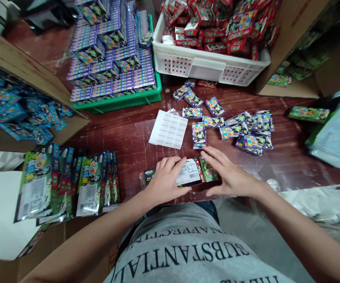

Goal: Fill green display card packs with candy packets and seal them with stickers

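Observation:
A flat, dark printed package [191,173] with a white barcode label lies at the table's front edge. My left hand [167,179] is closed over its left part, fingers on top and thumb near the lower edge. At its right end sits a small green box [208,169], with the join between the two partly visible. Around that box's right side is my right hand [231,175], fingers stretched and thumb apart. Just beyond the right fingertips lies a purple box [199,135]. A sheet of round stickers [169,129] rests above the package.
Several purple boxes [236,129] are scattered ahead. Behind stand a green crate [119,101] of stacked purple boxes and a white basket [206,70] of red packs. Cardboard cartons flank both sides. Green printed packages [89,182] lie left; a clear plastic stack [336,129] stands right.

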A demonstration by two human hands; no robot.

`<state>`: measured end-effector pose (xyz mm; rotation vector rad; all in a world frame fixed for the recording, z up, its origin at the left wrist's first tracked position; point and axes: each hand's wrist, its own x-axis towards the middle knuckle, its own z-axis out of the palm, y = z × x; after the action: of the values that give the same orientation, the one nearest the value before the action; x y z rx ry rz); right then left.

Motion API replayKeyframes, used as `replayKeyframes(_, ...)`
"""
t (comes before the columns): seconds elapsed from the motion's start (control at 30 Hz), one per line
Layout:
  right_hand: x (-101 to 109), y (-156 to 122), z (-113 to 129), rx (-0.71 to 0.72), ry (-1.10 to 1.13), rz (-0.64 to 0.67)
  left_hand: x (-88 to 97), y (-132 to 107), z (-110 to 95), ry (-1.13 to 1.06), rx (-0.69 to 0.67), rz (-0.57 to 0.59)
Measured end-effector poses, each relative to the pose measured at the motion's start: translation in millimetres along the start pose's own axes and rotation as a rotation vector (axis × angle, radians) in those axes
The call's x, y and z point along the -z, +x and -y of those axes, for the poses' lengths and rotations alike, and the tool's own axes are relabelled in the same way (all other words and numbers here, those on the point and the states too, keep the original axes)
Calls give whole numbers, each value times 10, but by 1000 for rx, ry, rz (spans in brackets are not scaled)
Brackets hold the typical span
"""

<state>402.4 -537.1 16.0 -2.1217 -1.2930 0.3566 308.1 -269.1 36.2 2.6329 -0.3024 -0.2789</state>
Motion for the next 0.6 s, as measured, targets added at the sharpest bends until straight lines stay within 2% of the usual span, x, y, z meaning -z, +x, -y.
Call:
replayKeyframes(0.1,138,-95,-22,-65,60,41,20,-25,38,-39,5,-6)
replayKeyframes(0.23,234,-26,9,1,170,39,51,-25,48,-78,-48,-24)
replayKeyframes(0.37,334,126,55,3,31,-97,107,-35,91,-72,-45,-60)
replayKeyframes(0.43,382,171,74,-16,-38,-124,148,-54,124,-69,-37,-89)
replayKeyframes(0.6,413,255,199,68,-34,56,231,-84,157,-1,-73,-121)
